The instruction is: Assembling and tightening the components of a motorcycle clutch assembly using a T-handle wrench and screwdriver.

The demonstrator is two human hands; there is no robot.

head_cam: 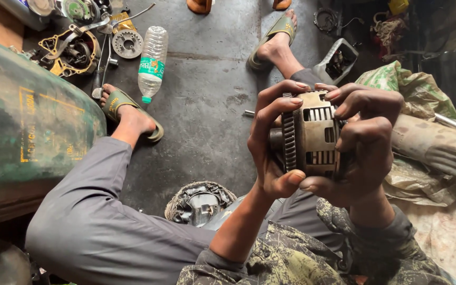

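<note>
While seated on the concrete floor (pixel 207 100), both hands clamp one clutch basket (pixel 312 134) above the lap: left hand (pixel 270 142) on its toothed ring-gear side, right hand (pixel 368 140) on the slotted drum, axis running hand to hand.

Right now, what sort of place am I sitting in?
Probably a small repair workshop: both hands hold a toothed metal drum, engine parts lie on the stained concrete floor, beside a dented green tank.

Plastic water bottle (pixel 152 62) on concrete floor (pixel 207 100), engine casing w/ gasket (pixel 69 51) top left, green cylinder (pixel 25 121) at left.
</note>
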